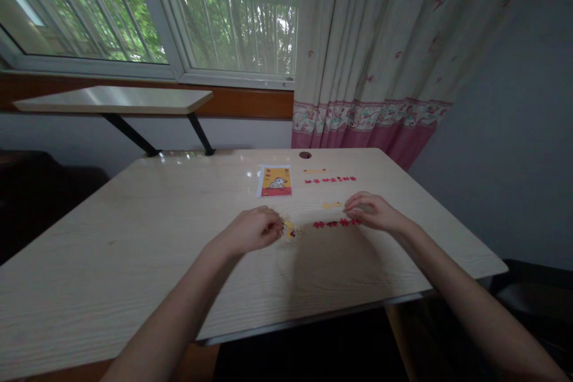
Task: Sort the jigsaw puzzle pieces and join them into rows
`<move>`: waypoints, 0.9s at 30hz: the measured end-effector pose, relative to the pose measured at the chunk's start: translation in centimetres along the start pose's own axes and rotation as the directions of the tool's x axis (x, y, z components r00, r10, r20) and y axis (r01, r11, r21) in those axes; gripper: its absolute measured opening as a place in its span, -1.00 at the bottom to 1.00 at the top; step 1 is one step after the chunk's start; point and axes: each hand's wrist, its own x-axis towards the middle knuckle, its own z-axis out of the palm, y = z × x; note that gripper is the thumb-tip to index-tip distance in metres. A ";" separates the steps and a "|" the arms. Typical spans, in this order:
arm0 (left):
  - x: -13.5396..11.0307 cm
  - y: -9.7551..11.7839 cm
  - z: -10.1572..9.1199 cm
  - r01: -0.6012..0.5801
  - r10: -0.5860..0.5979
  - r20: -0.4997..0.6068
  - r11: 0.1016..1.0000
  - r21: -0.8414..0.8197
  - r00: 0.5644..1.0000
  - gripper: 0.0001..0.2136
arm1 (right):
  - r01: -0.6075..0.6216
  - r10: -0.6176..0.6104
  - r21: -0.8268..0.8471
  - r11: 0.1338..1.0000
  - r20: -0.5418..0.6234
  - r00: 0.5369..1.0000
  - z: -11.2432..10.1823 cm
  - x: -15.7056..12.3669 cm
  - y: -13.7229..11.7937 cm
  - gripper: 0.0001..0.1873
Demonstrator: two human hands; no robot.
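The person is working with small puzzle pieces near the picture card on the table. The left hand is curling over a yellow piece, in front of the card. One red row is lying right of the card, and a nearer red row looks about done. The right hand is pinching at small yellow bits there. Many pieces look left to join. The fingertips are hiding what they grip, and the pieces are too small to read.
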 end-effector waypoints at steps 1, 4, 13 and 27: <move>0.0 -0.1 0.1 0.006 -0.006 -0.004 1.000 0.005 1.000 -0.83 | 0.024 -0.024 0.003 1.000 0.027 0.999 0.2 0.9 -0.7 -0.80; 0.2 -0.4 0.3 0.029 -0.029 -0.025 1.000 -0.006 0.999 -0.83 | 0.107 -0.106 -0.006 0.994 0.101 0.989 1.2 3.7 -2.5 -0.81; 0.6 -0.7 1.0 0.157 -0.224 -0.239 0.950 -0.271 0.945 -0.76 | 0.057 -0.044 -0.085 0.995 0.150 0.988 7.6 8.7 -6.0 -0.83; 1.6 -0.7 2.7 0.009 -0.373 -0.115 0.313 -0.950 0.921 -0.78 | 0.098 -0.101 -0.025 0.995 -0.198 0.975 10.0 7.5 -5.6 -0.88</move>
